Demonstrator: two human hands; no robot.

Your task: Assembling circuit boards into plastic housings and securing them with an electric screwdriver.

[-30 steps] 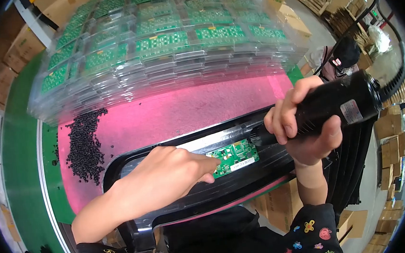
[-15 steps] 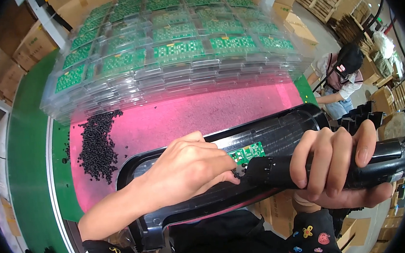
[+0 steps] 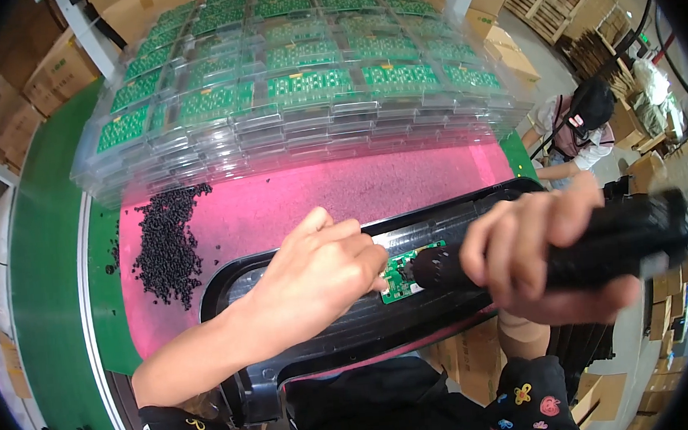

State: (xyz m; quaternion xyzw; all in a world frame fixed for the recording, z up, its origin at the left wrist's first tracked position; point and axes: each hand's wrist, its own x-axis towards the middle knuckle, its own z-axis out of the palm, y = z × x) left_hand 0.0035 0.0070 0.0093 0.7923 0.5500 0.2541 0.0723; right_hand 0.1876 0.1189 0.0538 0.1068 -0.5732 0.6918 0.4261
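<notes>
A small green circuit board (image 3: 396,287) lies inside a long black plastic housing (image 3: 440,308) in front of me. My right hand (image 3: 528,249), blurred by motion, wraps round a black electric screwdriver (image 3: 632,233). The tool lies nearly level, its nose over the right part of the board; its very tip is hard to make out. At the board's left end my left hand (image 3: 319,261) is closed, the fingers curled in and the fingertips by the board's edge. Whatever they pinch is hidden.
A heap of small black screws (image 3: 167,249) lies on the pink mat (image 3: 278,200) at the left. Behind the housing stand stacked clear trays (image 3: 304,121) of green boards. A person (image 3: 583,119) sits at the far right, near cardboard boxes (image 3: 509,48).
The screwdriver has swung upward at its rear end with my right hand. My left hand has shifted slightly up and left, its fingers more curled; the black bits at its fingertips no longer show.
</notes>
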